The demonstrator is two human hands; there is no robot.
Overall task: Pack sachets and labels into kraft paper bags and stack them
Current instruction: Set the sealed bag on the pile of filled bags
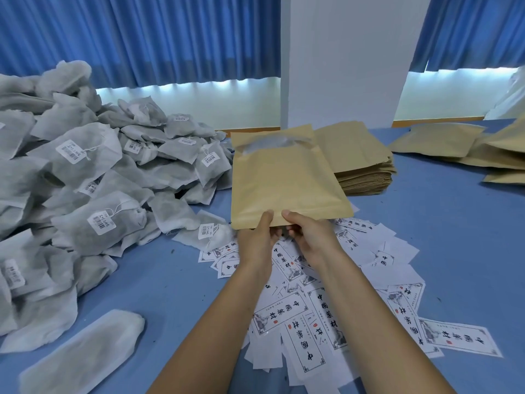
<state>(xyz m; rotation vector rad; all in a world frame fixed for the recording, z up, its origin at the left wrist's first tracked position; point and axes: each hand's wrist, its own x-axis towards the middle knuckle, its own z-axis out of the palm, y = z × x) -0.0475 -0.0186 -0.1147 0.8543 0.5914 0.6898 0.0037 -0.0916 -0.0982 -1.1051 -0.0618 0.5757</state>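
My left grip [257, 237] and right grip [309, 237] both pinch the near edge of a tan kraft paper bag [284, 177], held above white printed labels [312, 308] on the blue bench [440, 228], beside heaped grey fabric sachets [85, 166].

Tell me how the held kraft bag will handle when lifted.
Probably stiff: the kraft bag looks flat with the left hand and right hand gripping one edge. Its sachet, showing at the open mouth, may slip out if tipped.
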